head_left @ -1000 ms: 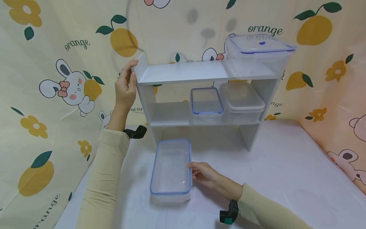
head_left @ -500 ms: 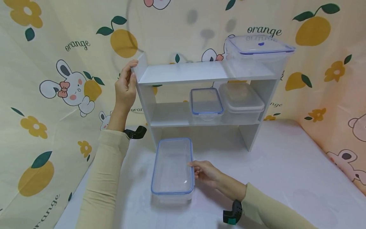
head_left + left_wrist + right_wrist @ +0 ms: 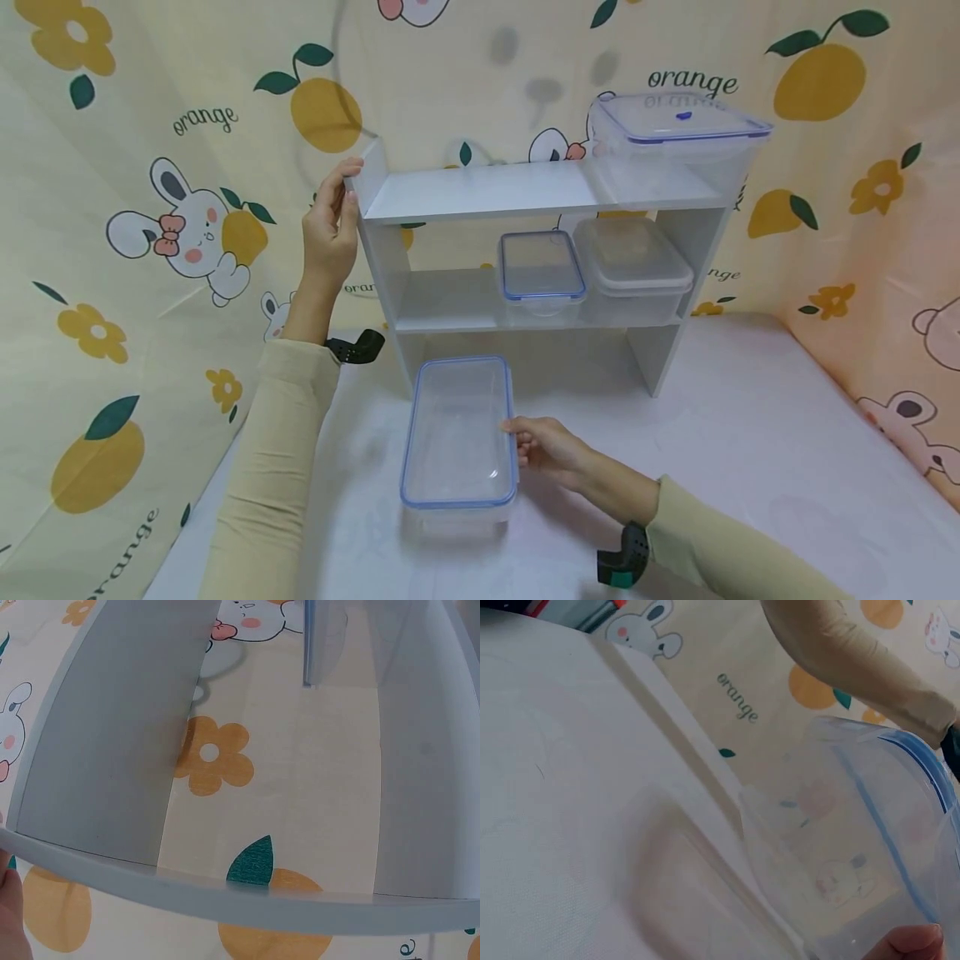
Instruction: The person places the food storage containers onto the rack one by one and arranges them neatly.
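My left hand (image 3: pixel 330 221) grips the upper front corner of the left side panel of a white shelf unit (image 3: pixel 465 196), thumb in front. In the left wrist view only part of that hand (image 3: pixel 11 919) shows, at the panel's edge. My right hand (image 3: pixel 551 450) pinches the right rim of a clear rectangular food container (image 3: pixel 459 433) with a blue-edged lid. Thumb on top, other fingers partly hidden below. The container is in front of the unit's lower left opening, with a shadow on the white cloth beneath. In the right wrist view the thumb (image 3: pixel 911 941) lies against the container's wall.
A smaller blue-rimmed container (image 3: pixel 543 267) and a frosted-lid container (image 3: pixel 637 258) stand side by side on the middle shelf. A large lidded container (image 3: pixel 682 137) sits at the top right. White cloth (image 3: pixel 750 467) covers the table; printed fabric (image 3: pixel 480 75) hangs behind.
My right hand has shifted slightly to the right and away from me, carrying the clear container with it. The left hand stays where it was on the shelf unit.
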Motion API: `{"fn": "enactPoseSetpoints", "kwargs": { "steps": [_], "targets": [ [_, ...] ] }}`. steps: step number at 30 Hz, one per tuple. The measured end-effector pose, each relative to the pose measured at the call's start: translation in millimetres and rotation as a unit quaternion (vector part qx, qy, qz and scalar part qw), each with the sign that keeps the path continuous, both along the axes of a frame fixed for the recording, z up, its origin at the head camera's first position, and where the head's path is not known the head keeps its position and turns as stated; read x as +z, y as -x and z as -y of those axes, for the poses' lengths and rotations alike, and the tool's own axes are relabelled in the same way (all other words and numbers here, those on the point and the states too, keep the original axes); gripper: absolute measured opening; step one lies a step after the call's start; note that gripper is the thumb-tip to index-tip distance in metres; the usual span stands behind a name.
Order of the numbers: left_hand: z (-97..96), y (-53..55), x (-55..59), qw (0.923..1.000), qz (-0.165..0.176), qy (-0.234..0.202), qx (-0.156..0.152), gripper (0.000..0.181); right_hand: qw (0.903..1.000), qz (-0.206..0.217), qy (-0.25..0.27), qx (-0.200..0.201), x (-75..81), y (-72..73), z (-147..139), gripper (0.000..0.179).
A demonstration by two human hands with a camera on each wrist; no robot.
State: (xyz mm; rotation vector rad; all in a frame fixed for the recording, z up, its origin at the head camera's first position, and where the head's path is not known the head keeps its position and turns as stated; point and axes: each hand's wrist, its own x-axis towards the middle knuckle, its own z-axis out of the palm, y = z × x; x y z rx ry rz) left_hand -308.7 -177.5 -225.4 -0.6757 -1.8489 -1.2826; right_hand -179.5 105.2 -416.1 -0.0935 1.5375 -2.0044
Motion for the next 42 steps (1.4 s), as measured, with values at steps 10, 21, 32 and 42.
{"fn": "enactPoseSetpoints", "kwargs": {
  "steps": [10, 21, 32, 42],
  "targets": [
    [-0.2, -1.1, 0.4, 1.0000, -0.001, 0.001, 0.000, 0.033, 1.0000, -0.005, 0.001, 0.005, 11.4, -4.1, -8, 0.010],
    [-1.1, -0.3, -0.1, 0.9999, -0.006, -0.004, -0.013, 0.033, 0.9999, -0.012, -0.007, 0.010, 22.0, -12.6, -14, 0.011],
    [0.2, -1.4, 0.0, 1.0000, -0.003, -0.001, -0.008, 0.034, 0.9990, -0.033, -0.015, 0.026, 33.0, -15.3, -22, 0.011],
    [0.3, -1.8, 0.9, 1.0000, 0.002, 0.002, -0.007, 0.034, 0.9977, -0.049, -0.027, 0.037, 42.4, -17.6, -26, 0.012]
  ]
}}
